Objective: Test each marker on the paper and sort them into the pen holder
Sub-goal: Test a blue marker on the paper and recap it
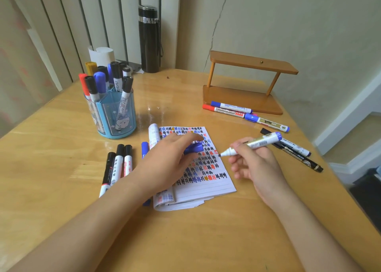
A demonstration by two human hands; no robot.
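A lined notepad (208, 186) covered in rows of black, blue and red test marks lies at the table's middle. My left hand (167, 158) lies on the pad and holds a blue marker cap (194, 148) under its fingers. My right hand (255, 162) grips an uncapped blue marker (255, 145), its tip just above the pad's right edge. The light-blue pen holder (112, 115), filled with several markers, stands at the back left. Three capped markers (117, 166) lie left of the pad. Several more markers (247, 115) lie at the right.
A brown wooden shelf stand (245, 100) sits at the back right of the table. A black flask (149, 39) stands against the wall at the back. A blue marker (145, 148) lies partly under my left wrist. The table's right edge runs close to the black markers (299, 154).
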